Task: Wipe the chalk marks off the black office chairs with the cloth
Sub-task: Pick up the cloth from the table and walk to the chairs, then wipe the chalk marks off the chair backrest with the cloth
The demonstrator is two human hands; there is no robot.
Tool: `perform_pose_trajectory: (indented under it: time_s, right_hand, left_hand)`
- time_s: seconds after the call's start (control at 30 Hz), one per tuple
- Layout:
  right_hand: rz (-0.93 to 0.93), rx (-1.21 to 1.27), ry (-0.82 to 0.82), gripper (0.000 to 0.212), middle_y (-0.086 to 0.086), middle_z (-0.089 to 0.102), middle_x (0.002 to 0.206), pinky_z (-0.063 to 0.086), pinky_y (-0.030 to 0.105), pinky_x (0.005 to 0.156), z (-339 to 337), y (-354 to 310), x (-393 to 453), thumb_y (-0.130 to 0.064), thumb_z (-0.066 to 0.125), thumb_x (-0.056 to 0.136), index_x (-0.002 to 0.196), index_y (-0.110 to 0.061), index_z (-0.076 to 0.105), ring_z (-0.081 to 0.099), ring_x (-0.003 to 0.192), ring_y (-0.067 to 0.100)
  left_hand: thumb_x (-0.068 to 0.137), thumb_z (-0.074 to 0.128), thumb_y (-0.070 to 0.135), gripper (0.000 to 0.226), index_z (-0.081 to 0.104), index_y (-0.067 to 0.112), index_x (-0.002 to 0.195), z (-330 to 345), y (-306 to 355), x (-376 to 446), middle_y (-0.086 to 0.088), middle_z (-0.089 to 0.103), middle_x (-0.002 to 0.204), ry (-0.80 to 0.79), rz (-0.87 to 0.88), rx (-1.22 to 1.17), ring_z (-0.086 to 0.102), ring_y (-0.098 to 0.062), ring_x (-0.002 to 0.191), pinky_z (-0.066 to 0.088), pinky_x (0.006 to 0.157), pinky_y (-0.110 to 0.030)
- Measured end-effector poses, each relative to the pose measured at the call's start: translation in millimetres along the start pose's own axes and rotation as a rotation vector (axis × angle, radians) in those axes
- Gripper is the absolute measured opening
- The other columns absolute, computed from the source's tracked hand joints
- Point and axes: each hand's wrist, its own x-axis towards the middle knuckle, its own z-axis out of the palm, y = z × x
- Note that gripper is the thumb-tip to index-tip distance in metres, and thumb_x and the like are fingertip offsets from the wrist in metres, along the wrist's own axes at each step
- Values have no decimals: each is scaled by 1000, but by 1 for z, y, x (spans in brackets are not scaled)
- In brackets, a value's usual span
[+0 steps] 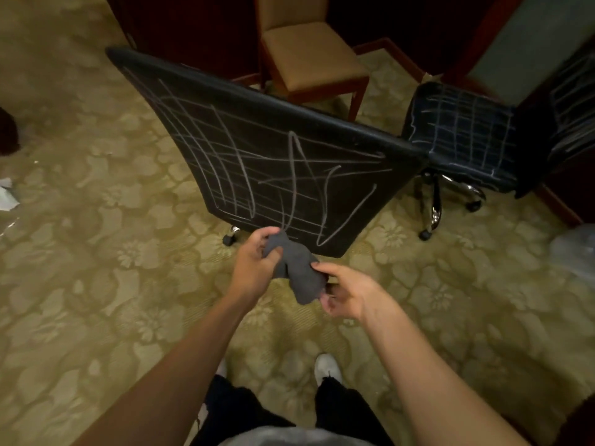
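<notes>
Carpet [96, 284] in a yellow-green flower pattern covers the whole floor. On it, nearest the person, stands a black office chair seen from behind, its backrest [273, 162] wide, tilted and crossed all over with pale chalk marks [299, 175]: long straight lines, a grid, and several looping strokes. One caster [229, 238] shows below its lower left edge. To the right stands a second black office chair [463, 140], its seat scribbled with a chalk grid, on a chrome base [450, 194] with casters. Beyond the two, a wooden chair with a tan seat [309, 59] stands against dark wood furniture. A scrap of white paper [6, 197] lies at the left edge of the carpet, and something pale and crumpled, perhaps plastic, sits at the right edge [573, 249].

Both bare forearms reach forward, and dark trousers and a white shoe [326, 368] show at the bottom.

Between the hands, just below the lower edge of the near backrest, hangs the grey cloth [297, 272], bunched and drooping. The left hand [257, 262] grips its upper end, fingers curled over the fabric and thumb pressed against it. The right hand [347, 291] pinches the lower part, thumb on top and fingers curled beneath the folds. The cloth's top overlaps the backrest's bottom edge in this view; whether it touches I cannot tell.
</notes>
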Motion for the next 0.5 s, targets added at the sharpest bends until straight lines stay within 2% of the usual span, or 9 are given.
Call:
perform_pose_trajectory:
  time_s: [0.07, 0.1, 0.2, 0.3, 0.37, 0.43, 0.5]
  right_hand:
    - [-87, -45, 63, 10, 0, 59, 76, 33, 20, 52, 22, 6, 4, -20, 68, 89, 98, -20, 62, 49, 61, 9]
    - [-180, -29, 99, 12, -1, 62, 77, 33, 19, 50, 32, 10, 4, -14, 66, 90, 99, -22, 63, 53, 61, 8]
    - [-468, 2, 168, 38, 1, 70, 94, 42, 18, 52, 60, 21, 2, 4, 63, 88, 115, -22, 66, 63, 68, 5]
    - [-629, 24, 159, 44, 5, 73, 101, 52, 17, 63, 87, 29, 0, 12, 59, 86, 120, -15, 64, 69, 79, 5]
    - [-697, 0, 149, 42, 6, 75, 99, 55, 18, 67, 102, 31, -4, 14, 57, 87, 118, -13, 64, 71, 85, 8]
    - [-752, -56, 138, 40, 10, 75, 101, 59, 30, 76, 112, 30, -4, 13, 56, 87, 117, -13, 65, 71, 96, 21]
    - [-788, -119, 128, 37, 12, 74, 101, 56, 50, 82, 117, 26, 0, 11, 56, 89, 113, -16, 66, 70, 98, 31]
  left_hand:
    - [96, 60, -1, 35, 58, 19, 124, -19, -7, 12, -11, 69, 111, -51, 24, 73, 67, -26, 105, 55, 90, -35]
    - [95, 60, 0, 36, 57, 21, 124, -29, -11, 17, -9, 68, 111, -74, 27, 103, 67, -26, 105, 54, 93, -38]
    - [94, 65, 7, 41, 56, 22, 130, -55, -24, 32, -6, 66, 116, -101, 43, 209, 65, -23, 108, 51, 99, -45]
    - [92, 69, 17, 53, 52, 24, 141, -82, -32, 44, -1, 47, 130, -150, 34, 378, 57, -23, 118, 47, 105, -42]
    - [89, 70, 13, 62, 48, 27, 146, -98, -32, 47, -1, 34, 143, -292, 42, 415, 46, -23, 132, 42, 111, -42]
    - [85, 74, 23, 70, 45, 27, 148, -108, -30, 53, -1, 24, 157, -417, 166, 540, 28, -24, 146, 31, 119, -43]
    - [77, 70, 49, 75, 48, 28, 146, -112, -27, 62, 2, 24, 161, -452, 346, 737, 15, -23, 149, 19, 122, -42]
